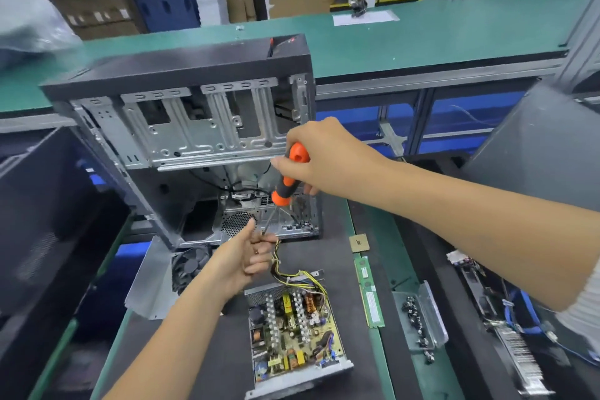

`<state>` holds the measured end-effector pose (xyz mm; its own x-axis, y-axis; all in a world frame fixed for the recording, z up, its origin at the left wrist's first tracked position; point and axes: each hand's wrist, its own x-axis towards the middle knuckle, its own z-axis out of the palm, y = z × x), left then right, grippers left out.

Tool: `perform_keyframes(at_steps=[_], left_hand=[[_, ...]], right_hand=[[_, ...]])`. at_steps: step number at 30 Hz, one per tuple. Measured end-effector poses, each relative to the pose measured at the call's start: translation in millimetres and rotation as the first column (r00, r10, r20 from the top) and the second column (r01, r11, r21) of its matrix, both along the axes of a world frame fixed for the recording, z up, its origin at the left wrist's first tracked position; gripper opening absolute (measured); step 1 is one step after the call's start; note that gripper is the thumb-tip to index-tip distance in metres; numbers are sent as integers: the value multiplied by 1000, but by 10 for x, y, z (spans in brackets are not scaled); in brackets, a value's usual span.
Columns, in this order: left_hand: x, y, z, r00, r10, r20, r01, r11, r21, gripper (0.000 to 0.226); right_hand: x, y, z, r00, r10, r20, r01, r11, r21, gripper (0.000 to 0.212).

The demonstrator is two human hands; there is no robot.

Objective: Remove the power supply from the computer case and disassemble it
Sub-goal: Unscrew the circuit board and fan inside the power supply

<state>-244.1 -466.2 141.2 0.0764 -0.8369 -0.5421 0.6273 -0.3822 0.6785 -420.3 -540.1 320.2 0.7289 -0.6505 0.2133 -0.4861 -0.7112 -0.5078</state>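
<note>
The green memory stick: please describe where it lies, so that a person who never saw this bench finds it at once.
Start at the opened power supply on the dark mat, its circuit board showing. To its right lies the memory stick, a long, narrow green strip between it and the clear screw box. The square chip beyond its far end is tan.

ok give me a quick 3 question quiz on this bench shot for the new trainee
1. True or false: the power supply sits outside the computer case with its circuit board exposed.
2. Which hand grips the orange and black screwdriver? A) left hand B) right hand C) neither
3. Fill in: the green memory stick lies on the bench to the ____ of the power supply.

Key
1. True: it lies open on the dark mat, in front of the case.
2. B: the left hand only holds the yellow and black cable bundle near the screwdriver tip.
3. right
</note>
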Motion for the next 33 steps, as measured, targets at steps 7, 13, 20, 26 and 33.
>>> perform_keyframes(at_steps=[7,13,20,26,33], left_hand=[[387,447,53,948,99,303,-82,994,-67,30],[838,1080,-365,848,319,422,-325,944,-60,33],[948,1614,-1034,549,391,739,-410,896,-170,41],[951,1651,-1221,462,388,798,-369,902,-225,52],[940,1735,-1204,464,299,834,-178,954,-242,51]], right_hand=[[292,249,57,1000,20,-12,-21,1000,-13,37],[494,593,-242,989,58,-135,-55,998,27,31],[647,829,-540,961,82,-263,-48,990,133,25],[707,857,-792,982,-145,-124,178,928,327,19],[530,947,-1151,717,-695,59,-92,-10,996,27]])
